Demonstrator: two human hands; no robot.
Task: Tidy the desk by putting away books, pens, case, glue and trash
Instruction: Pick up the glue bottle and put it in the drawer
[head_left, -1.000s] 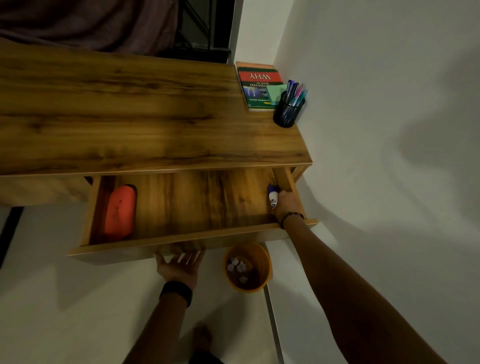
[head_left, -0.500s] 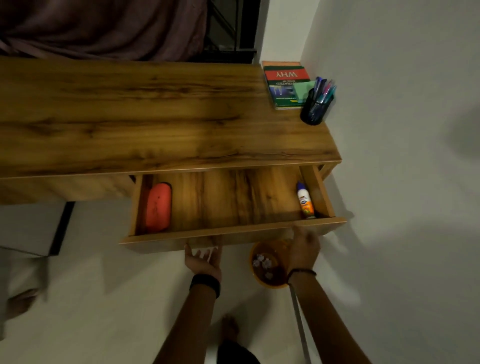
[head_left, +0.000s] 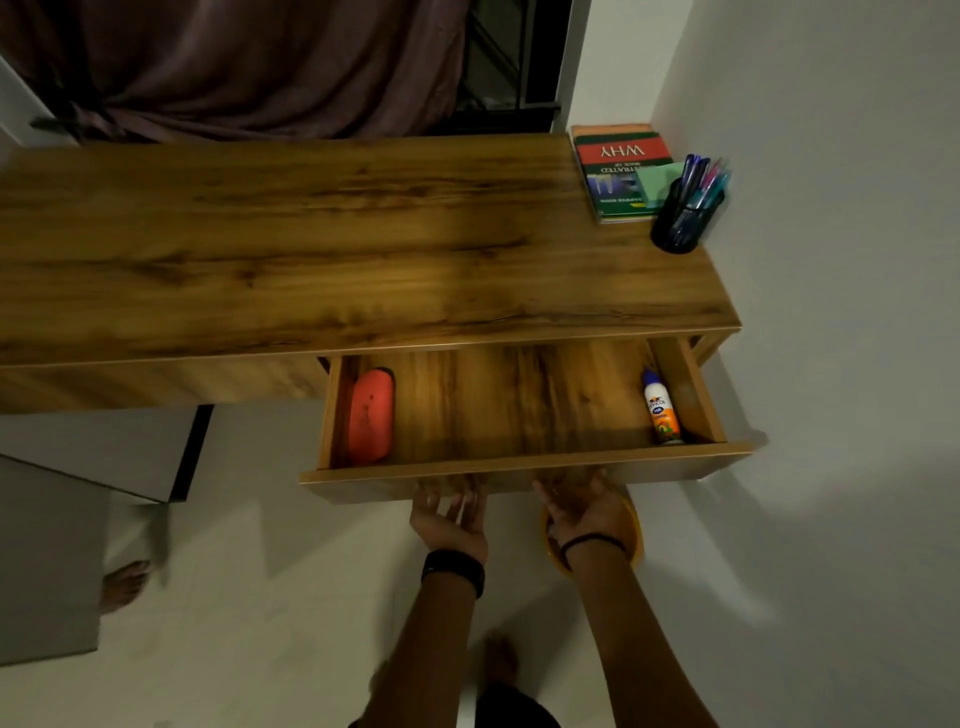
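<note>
The wooden desk's drawer (head_left: 519, 470) stands pulled out. An orange case (head_left: 370, 417) lies at its left end and a white and orange glue bottle (head_left: 661, 408) lies at its right end. My left hand (head_left: 452, 517) and my right hand (head_left: 584, 506) are palm up under the drawer's front panel, fingers spread, touching its underside. A stack of books (head_left: 621, 171) with a red and green cover lies at the desk's far right corner. Beside it stands a black pen holder (head_left: 683, 221) full of pens.
An orange waste bin (head_left: 631, 540) sits on the floor under my right hand, mostly hidden by it. A white wall runs along the desk's right side. A dark curtain (head_left: 249, 67) hangs behind the desk. A grey cabinet (head_left: 78, 457) stands at the left.
My right hand let go of the glue bottle in the drawer's right end and came out to the drawer's front underside. The camera view pulled back and shifted.
</note>
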